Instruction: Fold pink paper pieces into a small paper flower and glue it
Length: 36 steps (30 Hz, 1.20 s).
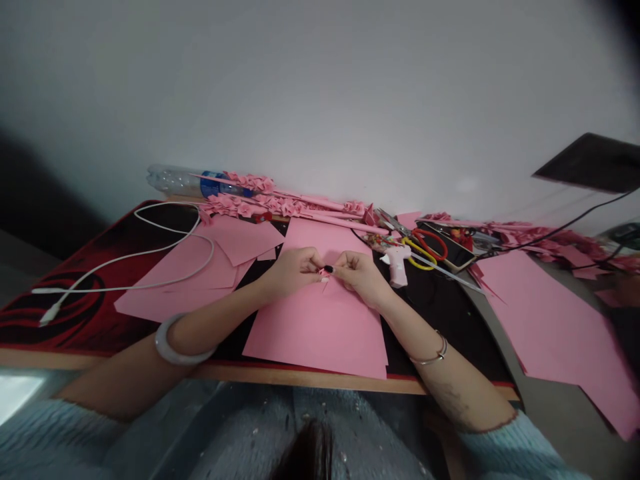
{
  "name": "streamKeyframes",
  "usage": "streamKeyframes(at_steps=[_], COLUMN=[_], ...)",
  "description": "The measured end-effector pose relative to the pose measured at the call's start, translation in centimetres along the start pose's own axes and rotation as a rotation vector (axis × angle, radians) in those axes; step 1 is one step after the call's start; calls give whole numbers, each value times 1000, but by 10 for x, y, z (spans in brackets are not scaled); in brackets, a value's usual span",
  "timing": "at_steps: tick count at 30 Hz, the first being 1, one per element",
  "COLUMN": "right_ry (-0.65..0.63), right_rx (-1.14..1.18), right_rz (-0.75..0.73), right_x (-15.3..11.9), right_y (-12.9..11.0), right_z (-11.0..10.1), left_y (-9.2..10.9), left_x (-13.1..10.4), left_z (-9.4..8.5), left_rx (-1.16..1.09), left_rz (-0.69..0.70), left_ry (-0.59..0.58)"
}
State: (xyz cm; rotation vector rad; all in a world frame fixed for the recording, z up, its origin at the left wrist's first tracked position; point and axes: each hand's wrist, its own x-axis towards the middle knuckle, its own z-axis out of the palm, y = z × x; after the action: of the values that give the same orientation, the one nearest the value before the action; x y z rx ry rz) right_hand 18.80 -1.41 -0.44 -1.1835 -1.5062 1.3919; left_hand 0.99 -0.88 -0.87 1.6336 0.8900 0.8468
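Holds one small pink paper piece (325,273) in left hand (290,273) and right hand (362,275), with each grip clamped on it, over large pink sheet (320,333) on desk (440,313).

Pink paper (320,333), black-swirled red mat (85,327)

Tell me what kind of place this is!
It looks like a craft spot at a table, maybe in someone's home: there are sheets of pink paper, pink flowers that look handmade, and a glue gun.
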Motion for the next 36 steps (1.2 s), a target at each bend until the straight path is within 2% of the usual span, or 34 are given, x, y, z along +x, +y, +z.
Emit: streamKeyframes(at_steps=[9,15,22,31,36], right_ry=[-72,-46,-125,-66,-105], right_rx=[15,27,-28,14,6], right_rz=[82,76,127,121,134], right_x=[-1,0,-3,-1,-1], right_y=[-3,2,-6,2,-1], right_z=[-4,-3,-4,-3,-4], left_y=[-2,-5,-6,-3,0], left_x=[-1,0,-1,0,0], left_z=[0,-2,-2,-3,-3], left_rx=[40,68,96,134,193], left_rz=[26,41,55,74,75], left_ry=[-49,-30,-53,-32,-30])
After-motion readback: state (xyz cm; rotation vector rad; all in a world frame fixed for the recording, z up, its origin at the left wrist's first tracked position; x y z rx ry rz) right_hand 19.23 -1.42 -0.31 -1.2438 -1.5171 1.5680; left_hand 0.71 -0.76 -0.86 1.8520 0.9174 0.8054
